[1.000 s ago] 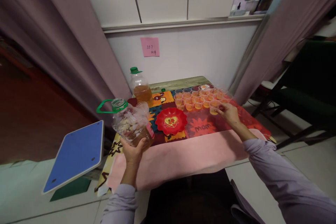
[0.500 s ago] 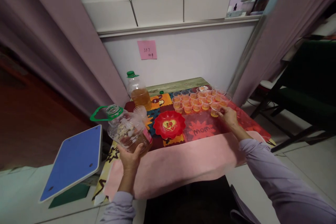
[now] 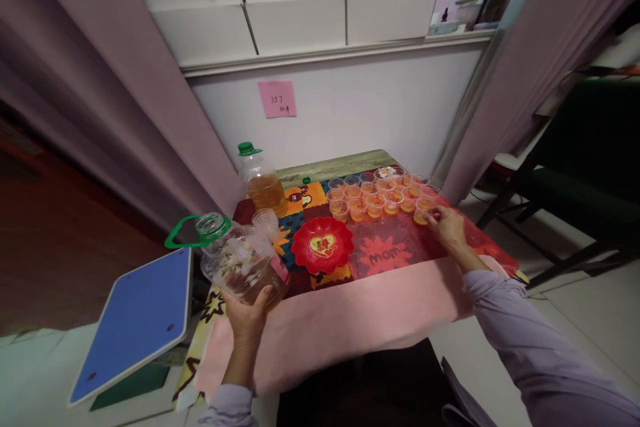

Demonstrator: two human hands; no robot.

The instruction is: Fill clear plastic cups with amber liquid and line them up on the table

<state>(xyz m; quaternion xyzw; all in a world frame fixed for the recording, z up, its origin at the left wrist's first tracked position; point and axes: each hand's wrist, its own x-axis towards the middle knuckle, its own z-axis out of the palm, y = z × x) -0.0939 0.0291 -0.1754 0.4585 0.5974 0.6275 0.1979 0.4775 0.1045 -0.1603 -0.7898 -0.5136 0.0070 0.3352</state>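
Note:
A large clear jug (image 3: 245,267) with a green handle ring and an uncapped mouth leans to the left, held from below and in front by my left hand (image 3: 245,313). Brownish liquid shows in its lower part. My right hand (image 3: 447,225) pinches the rim side of a clear cup (image 3: 424,211) at the right front of the cup group. Several clear cups (image 3: 375,204) with amber liquid stand in rows beside it. Between my hands lies a red scalloped plate (image 3: 301,247) with a heart in its middle.
A capped jug (image 3: 265,192) of amber liquid stands at the back left, with stacked empty cups (image 3: 267,223) in front. A small green cap (image 3: 306,180) lies near the back. A pink cloth (image 3: 350,320) covers the front edge. A blue board (image 3: 135,320) is left of the table.
My right hand has moved right with the cup, which now stands at the right end of the front row. My left hand still holds the tilted jug.

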